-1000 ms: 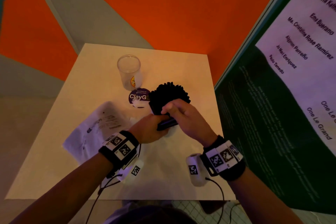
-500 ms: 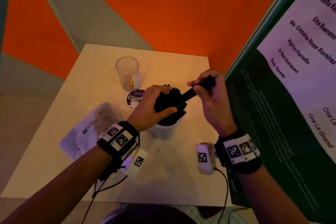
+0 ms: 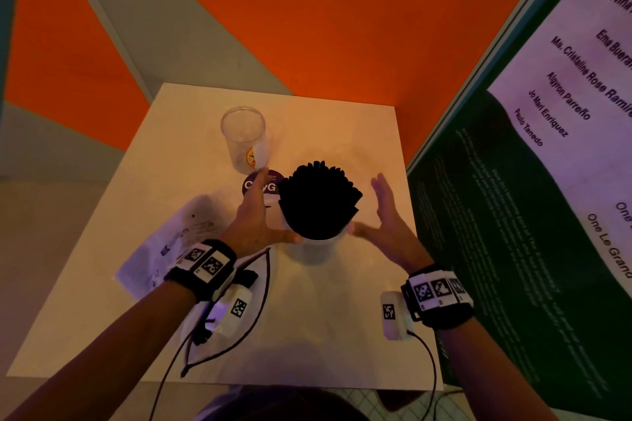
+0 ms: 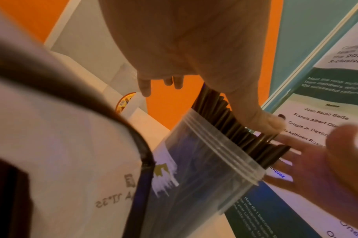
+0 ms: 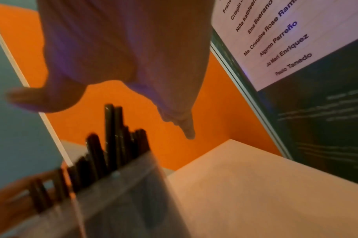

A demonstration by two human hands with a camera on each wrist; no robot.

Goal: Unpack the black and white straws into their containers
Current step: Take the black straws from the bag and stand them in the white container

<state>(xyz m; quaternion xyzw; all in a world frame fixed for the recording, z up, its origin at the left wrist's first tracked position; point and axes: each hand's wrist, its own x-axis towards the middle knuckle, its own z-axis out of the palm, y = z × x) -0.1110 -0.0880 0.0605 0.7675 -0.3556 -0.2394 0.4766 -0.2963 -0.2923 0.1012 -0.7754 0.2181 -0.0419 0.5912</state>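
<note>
A clear plastic container [image 3: 316, 249] stands mid-table, packed with a bundle of black straws [image 3: 319, 203] that fan out above its rim. My left hand [image 3: 260, 215] hovers flat at its left side, fingers straight, thumb near the rim. My right hand [image 3: 383, 212] is open on the right side, palm facing the straws, holding nothing. In the left wrist view the container [image 4: 204, 173] and black straws [image 4: 235, 128] sit below my left hand [image 4: 194, 64], its thumb against the straw tops. The right wrist view shows the black straws [image 5: 113, 145] beside my open right hand [image 5: 133, 64]. An empty clear container [image 3: 244, 138] stands behind.
A round purple lid [image 3: 263, 184] lies by the empty container. A crumpled white plastic wrapper [image 3: 174, 243] lies at the left of the white table [image 3: 325, 335]. A dark poster board [image 3: 530, 215] stands along the right edge; orange walls close the back.
My right hand slid the last held black straws into the container and let go. Both hands have drawn apart and now flank the bundle with straight fingers.
</note>
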